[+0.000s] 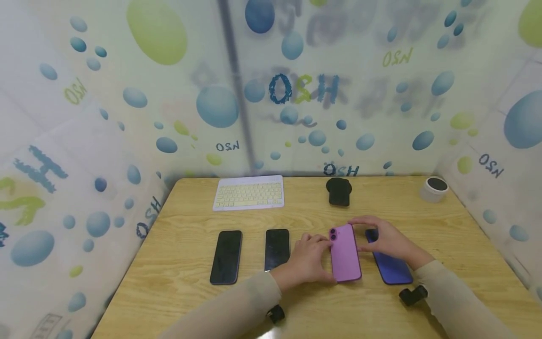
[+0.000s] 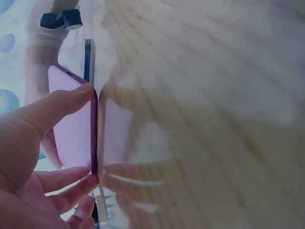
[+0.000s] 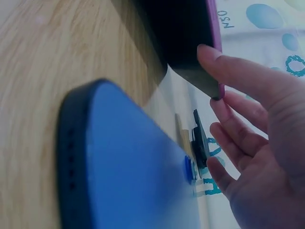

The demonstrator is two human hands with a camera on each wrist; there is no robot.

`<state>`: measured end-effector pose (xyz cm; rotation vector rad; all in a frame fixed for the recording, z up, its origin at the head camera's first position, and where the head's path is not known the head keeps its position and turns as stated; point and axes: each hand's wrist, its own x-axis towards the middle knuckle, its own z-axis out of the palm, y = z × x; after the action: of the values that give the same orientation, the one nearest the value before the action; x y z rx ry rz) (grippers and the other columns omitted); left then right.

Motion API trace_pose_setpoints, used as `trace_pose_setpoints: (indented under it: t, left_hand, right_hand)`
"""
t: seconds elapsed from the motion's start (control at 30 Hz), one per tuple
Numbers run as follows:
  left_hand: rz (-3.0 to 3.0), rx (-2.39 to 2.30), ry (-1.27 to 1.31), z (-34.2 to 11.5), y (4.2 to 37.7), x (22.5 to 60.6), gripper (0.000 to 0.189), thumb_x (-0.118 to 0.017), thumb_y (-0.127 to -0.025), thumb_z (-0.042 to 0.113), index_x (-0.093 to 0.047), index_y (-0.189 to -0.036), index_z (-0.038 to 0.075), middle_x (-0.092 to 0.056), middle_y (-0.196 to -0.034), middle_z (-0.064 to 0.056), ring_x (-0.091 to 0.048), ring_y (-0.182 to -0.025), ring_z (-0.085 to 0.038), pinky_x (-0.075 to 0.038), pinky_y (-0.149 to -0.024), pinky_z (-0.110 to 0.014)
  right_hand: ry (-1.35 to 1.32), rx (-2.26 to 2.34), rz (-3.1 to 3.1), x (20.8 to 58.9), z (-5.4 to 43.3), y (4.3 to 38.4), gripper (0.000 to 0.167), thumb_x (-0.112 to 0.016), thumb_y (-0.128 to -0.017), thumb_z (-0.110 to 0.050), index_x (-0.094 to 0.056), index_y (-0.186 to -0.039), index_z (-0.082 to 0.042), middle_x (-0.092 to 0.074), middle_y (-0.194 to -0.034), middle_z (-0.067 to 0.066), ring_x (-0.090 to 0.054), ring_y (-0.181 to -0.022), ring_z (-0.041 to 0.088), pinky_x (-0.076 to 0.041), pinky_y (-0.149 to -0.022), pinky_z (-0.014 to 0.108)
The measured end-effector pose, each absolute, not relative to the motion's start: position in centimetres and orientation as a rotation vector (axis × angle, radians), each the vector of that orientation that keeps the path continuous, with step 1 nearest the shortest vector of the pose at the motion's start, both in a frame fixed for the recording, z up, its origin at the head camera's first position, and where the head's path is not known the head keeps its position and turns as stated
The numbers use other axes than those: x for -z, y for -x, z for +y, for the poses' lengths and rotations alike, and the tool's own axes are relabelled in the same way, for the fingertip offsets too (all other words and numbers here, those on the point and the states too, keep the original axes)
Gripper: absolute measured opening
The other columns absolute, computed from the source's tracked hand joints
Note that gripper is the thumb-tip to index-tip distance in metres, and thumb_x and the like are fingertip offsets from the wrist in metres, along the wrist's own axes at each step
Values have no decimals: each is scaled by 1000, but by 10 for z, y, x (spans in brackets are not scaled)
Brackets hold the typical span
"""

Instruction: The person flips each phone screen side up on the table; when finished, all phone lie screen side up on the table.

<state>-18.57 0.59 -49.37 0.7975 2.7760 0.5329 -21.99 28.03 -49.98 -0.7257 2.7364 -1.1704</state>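
Note:
A pink smartphone point(image 1: 346, 254) with its camera side up is held between both hands. My left hand point(image 1: 308, 259) grips its left long edge, thumb near the bottom corner and fingers near the camera end. On the other side my right hand point(image 1: 391, 242) pinches the upper right part. In the right wrist view its thumb lies against the dark screen side, and the phone's right edge is raised off the table. A blue smartphone point(image 1: 394, 269) lies back up under the right wrist. Beside the left hand is a black-screened smartphone point(image 1: 277, 246), its lower end partly hidden.
Another dark smartphone point(image 1: 226, 258) lies screen up at the left. Along the back of the wooden table point(image 1: 182, 212) are a white keyboard point(image 1: 250, 194), a black object point(image 1: 339, 192) of unclear kind and a white cylinder with a dark top point(image 1: 434, 189). Patterned walls stand behind and at both sides.

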Motion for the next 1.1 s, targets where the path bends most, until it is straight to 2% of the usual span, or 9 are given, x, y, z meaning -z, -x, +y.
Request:
trace_pose_setpoints:
  t: [0.23, 0.53, 0.63, 0.7, 0.83, 0.93, 1.1]
  left_hand:
    - [2779, -569, -796, 5, 184, 494, 97, -94, -64, 58, -56, -148, 26, -58, -147, 7, -43, -112, -11, -40, -92, -29]
    - [2789, -616, -805, 3, 181, 492, 95, -93, -66, 58, -56, -148, 27, -60, -144, 8, -44, -110, -10, -40, -91, -29]
    - [2808, -633, -833, 2, 182, 491, 96, -93, -66, 58, -55, -148, 26, -61, -143, 7, -45, -110, -10, -41, -90, -28]
    - [2817, -647, -854, 1, 182, 490, 97, -93, -66, 59, -55, -149, 25, -62, -142, 7, -46, -108, -10, -41, -89, -27]
    - [2811, -698, -867, -1, 182, 486, 99, -93, -65, 58, -54, -150, 24, -62, -144, 8, -46, -108, -10, -42, -89, -27]
    - [2784, -754, -850, -3, 181, 481, 101, -93, -66, 58, -51, -152, 25, -60, -146, 9, -46, -108, -9, -42, -90, -26]
    - [2756, -813, -831, -5, 181, 471, 102, -93, -66, 58, -49, -153, 26, -58, -149, 10, -44, -110, -8, -42, -88, -24]
  right_hand:
    - [723, 1218, 2723, 495, 274, 219, 73, -89, -80, -37, -61, -144, -17, -58, -150, 13, -46, -141, 45, -35, -107, 74]
    - [740, 1227, 2723, 495, 266, 219, 73, -89, -80, -37, -59, -146, -22, -56, -151, 13, -45, -142, 44, -35, -108, 74]
    - [753, 1251, 2719, 496, 264, 220, 73, -89, -80, -38, -60, -146, -22, -57, -150, 11, -47, -141, 41, -36, -108, 73]
    - [764, 1274, 2713, 497, 262, 220, 73, -89, -80, -38, -60, -145, -25, -58, -149, 7, -48, -141, 33, -37, -110, 70]
    - [798, 1311, 2703, 496, 257, 219, 71, -89, -80, -36, -61, -144, -25, -59, -148, 5, -49, -140, 31, -37, -111, 69]
    - [809, 1318, 2697, 496, 254, 218, 71, -89, -81, -35, -60, -145, -22, -58, -150, 8, -48, -141, 38, -36, -110, 71]
    - [806, 1324, 2692, 494, 249, 217, 72, -89, -81, -34, -60, -145, -21, -57, -151, 10, -46, -142, 40, -38, -108, 71]
